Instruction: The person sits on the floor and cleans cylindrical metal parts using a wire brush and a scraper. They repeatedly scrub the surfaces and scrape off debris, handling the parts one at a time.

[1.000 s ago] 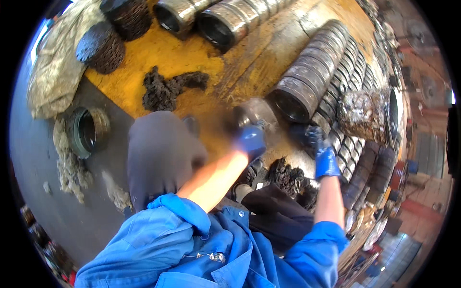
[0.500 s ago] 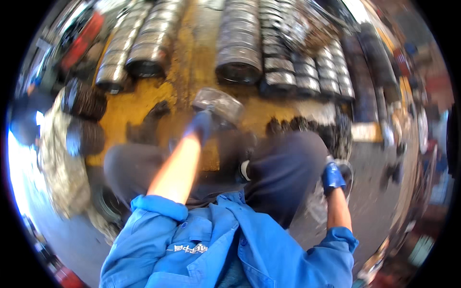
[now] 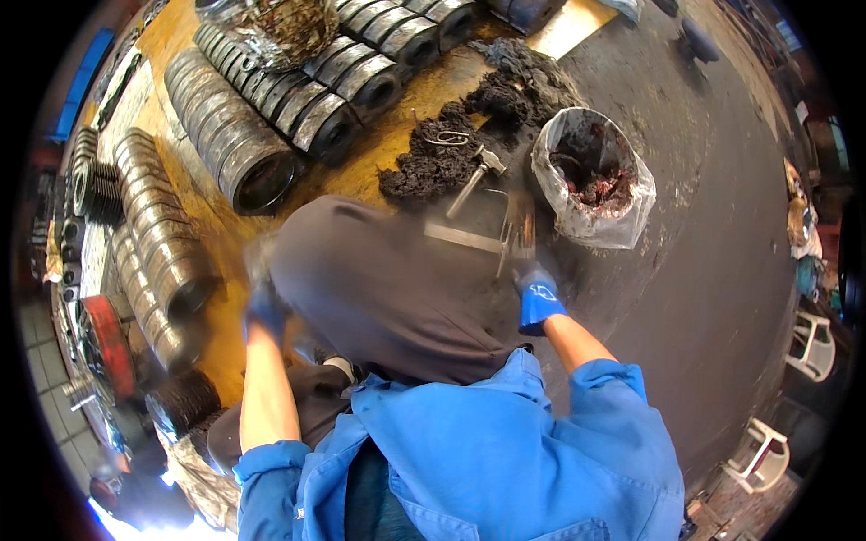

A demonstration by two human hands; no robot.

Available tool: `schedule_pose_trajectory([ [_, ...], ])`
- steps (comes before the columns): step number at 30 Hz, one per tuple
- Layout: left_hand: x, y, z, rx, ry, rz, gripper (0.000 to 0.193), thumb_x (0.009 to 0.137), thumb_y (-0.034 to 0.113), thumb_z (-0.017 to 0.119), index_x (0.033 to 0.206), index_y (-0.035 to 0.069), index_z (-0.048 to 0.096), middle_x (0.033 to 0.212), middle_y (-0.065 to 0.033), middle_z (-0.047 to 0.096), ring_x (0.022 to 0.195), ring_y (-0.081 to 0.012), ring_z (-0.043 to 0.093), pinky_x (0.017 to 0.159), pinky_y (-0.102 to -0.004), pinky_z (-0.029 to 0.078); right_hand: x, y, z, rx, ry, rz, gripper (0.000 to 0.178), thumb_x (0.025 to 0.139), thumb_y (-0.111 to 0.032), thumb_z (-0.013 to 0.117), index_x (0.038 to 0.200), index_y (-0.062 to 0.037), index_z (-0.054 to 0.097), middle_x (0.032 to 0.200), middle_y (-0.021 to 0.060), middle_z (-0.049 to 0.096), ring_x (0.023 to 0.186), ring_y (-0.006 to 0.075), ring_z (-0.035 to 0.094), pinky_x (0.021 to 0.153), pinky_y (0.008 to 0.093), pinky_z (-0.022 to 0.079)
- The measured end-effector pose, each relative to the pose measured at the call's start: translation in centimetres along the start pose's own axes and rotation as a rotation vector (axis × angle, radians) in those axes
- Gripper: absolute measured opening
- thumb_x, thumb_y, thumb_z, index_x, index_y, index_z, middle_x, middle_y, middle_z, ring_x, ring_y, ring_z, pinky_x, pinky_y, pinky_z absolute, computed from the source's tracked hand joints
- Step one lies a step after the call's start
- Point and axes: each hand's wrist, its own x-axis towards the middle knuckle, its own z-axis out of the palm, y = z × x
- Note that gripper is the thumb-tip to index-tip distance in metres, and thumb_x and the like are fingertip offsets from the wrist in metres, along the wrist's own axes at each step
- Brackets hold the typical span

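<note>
My left hand (image 3: 264, 311), in a blue glove and smeared by motion, is low beside my raised knee. A blurred grey metal piece (image 3: 259, 257) appears at its fingers, partly hidden by the knee. On the other side, my gloved right hand (image 3: 538, 296) is closed round the near end of a brownish brush-like tool (image 3: 523, 225), which points away from me. A pale flat bar (image 3: 462, 237) and a thin metal rod (image 3: 504, 248) lie just left of that tool. Beyond the bar, a hammer (image 3: 476, 180) rests with its head against dark sludge.
Dark clumped sludge (image 3: 433, 158) with a bent metal hook (image 3: 448, 138) lies ahead. A plastic-lined bucket (image 3: 591, 180) of reddish-brown matter stands to the right. Rows of metal cylinders (image 3: 230, 135) line the yellow floor (image 3: 397, 108). White stools (image 3: 760, 460) stand far right.
My view has swung to the right, bringing the bucket, hammer and sludge into the middle. My left hand is now beside the knee, and my right hand has come to the brush-like tool.
</note>
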Motion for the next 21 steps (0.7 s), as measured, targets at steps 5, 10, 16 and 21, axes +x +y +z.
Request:
schedule_pose_trajectory([
  [5,-2.0,-0.4,-2.0,-0.035,0.025,-0.033,0.043,0.108,0.037,0.047,0.139,0.009,0.059,0.135,-0.012,0.065,0.121,-0.0284,0.061,0.105,-0.0443,0.047,4.4,-1.2,6.9,0.01,0.164,0.004,0.045,0.082,-0.043,0.074,0.108,-0.0069,0.071,0.11,0.022,0.071,0.104,0.0386,0.07,0.086,0.047,0.056],
  [10,-3.1,-0.5,-1.0,-0.021,-0.031,-0.022,0.045,0.109,0.037,0.045,0.141,0.008,0.057,0.139,-0.0111,0.063,0.126,-0.0273,0.058,0.108,-0.0422,0.044,13.1,0.2,15.6,-0.113,0.258,0.055,0.032,0.072,-0.032,0.078,0.092,-0.0066,0.078,0.097,0.0191,0.076,0.093,0.0352,0.074,0.078,0.0439,0.06],
  [16,-5.2,-2.3,-4.4,-0.116,-0.101,0.067,0.047,0.11,0.037,0.042,0.143,0.007,0.055,0.143,-0.01,0.061,0.133,-0.026,0.054,0.112,-0.0396,0.041,11.9,-1.4,12.7,-0.262,0.036,-0.262,0.032,0.076,-0.032,0.075,0.097,-0.0085,0.08,0.101,0.0176,0.076,0.098,0.0351,0.073,0.086,0.0428,0.058],
  [21,-8.7,-1.1,-3.8,-0.025,0.041,0.146,0.05,0.11,0.041,0.044,0.144,0.006,0.055,0.143,-0.0067,0.062,0.128,-0.0237,0.057,0.11,-0.0387,0.042,5.4,-3.9,5.1,0.53,-0.204,-0.184,0.008,0.092,-0.02,0.064,0.092,-0.0131,0.068,0.071,0.0045,0.062,0.064,0.0231,0.059,0.055,0.0403,0.046],
])
